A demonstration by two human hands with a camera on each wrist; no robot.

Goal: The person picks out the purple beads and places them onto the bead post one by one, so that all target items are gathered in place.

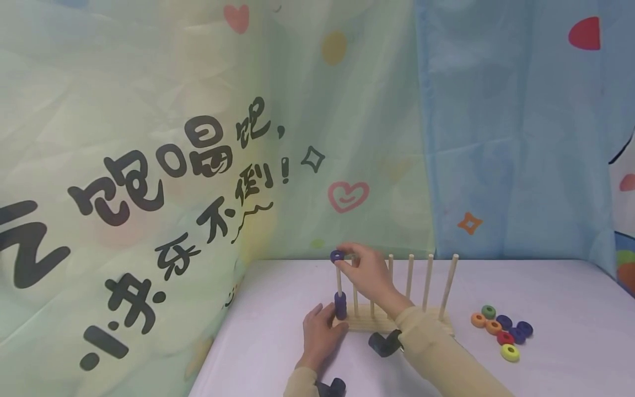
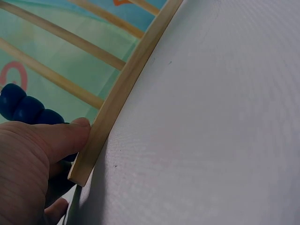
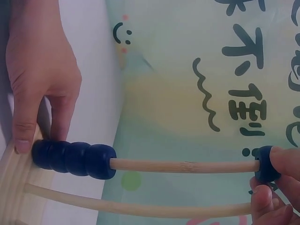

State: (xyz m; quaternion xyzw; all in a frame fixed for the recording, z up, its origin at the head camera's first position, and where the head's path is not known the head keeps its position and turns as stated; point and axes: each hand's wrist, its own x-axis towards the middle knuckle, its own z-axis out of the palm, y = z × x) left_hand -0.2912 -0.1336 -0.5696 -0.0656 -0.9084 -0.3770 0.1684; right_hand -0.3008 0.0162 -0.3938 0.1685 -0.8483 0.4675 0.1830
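My right hand (image 1: pixel 369 274) pinches a dark blue ring (image 3: pixel 266 164) between thumb and fingers at the top of the leftmost peg (image 3: pixel 187 166). The peg's tip meets the ring in the right wrist view. Lower on this peg sits a stack of several dark blue rings (image 3: pixel 75 158), down against the wooden base (image 1: pixel 364 326). With thumb in front and fingers behind, my left hand (image 1: pixel 321 335) grips the base's left end. Its thumb (image 2: pixel 70 136) lies on the edge beside the stack; some fingers are partly hidden.
Several bare pegs (image 1: pixel 448 286) rise from the base to the right, partly behind my right forearm. Loose rings lie on the white table farther right: green (image 1: pixel 488 309), orange (image 1: pixel 475 323), blue (image 1: pixel 525 325), red (image 1: pixel 502 342) and yellow (image 1: pixel 511 358). A printed curtain (image 1: pixel 347 138) hangs behind.
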